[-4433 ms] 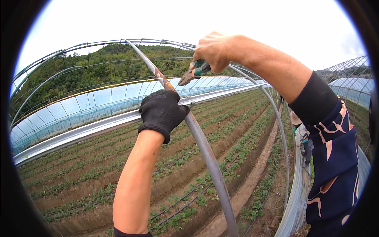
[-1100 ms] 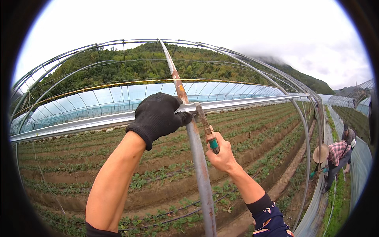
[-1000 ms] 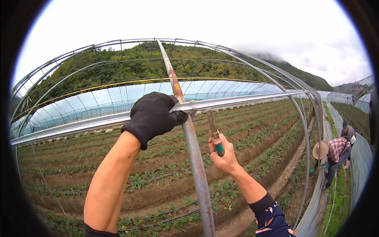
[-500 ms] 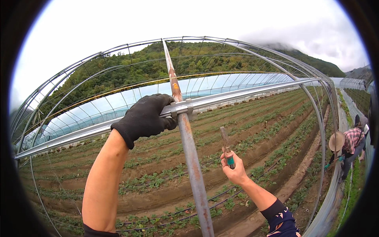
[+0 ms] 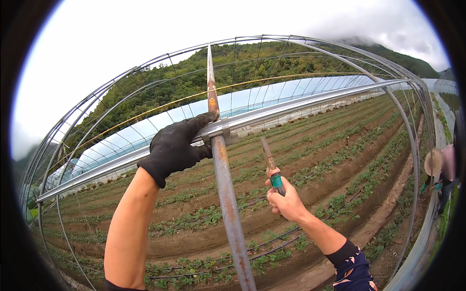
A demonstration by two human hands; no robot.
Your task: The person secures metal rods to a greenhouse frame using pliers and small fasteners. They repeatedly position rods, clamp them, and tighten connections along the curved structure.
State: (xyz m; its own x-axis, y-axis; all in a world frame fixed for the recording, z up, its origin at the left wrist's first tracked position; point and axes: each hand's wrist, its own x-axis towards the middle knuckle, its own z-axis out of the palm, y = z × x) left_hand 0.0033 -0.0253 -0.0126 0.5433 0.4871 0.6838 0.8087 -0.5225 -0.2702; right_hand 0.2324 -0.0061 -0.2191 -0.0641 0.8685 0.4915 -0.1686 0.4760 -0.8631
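My left hand (image 5: pixel 175 146), in a black glove, is closed round the silvery metal rail (image 5: pixel 296 107), with its fingers over the top and its thumb below. Its fingertips reach the rusty steel pole (image 5: pixel 229 199), which crosses the rail upright. A small metal clip (image 5: pixel 225 131) sits at that crossing, just beside the glove. To the right, my bare right hand (image 5: pixel 290 202) is wrapped round the teal and dark handle of a hand tool (image 5: pixel 268 155). The tool's rusty metal part points upward, apart from the pole and rail; its exact kind is unclear.
Curved greenhouse hoops (image 5: pixel 405 116) arch around me. Crop rows (image 5: pixel 194 218) with thin black hoses run across the ground below. Pale blue plastic sheeting (image 5: pixel 281 92) stretches along the far side. At the right edge, a person in a hat (image 5: pixel 433 162) bends beside plastic sheeting.
The view has shifted and tilted a little, with the frame and the other person moving right in it. My left fingertips have come up against the pole. The tool leans slightly more left.
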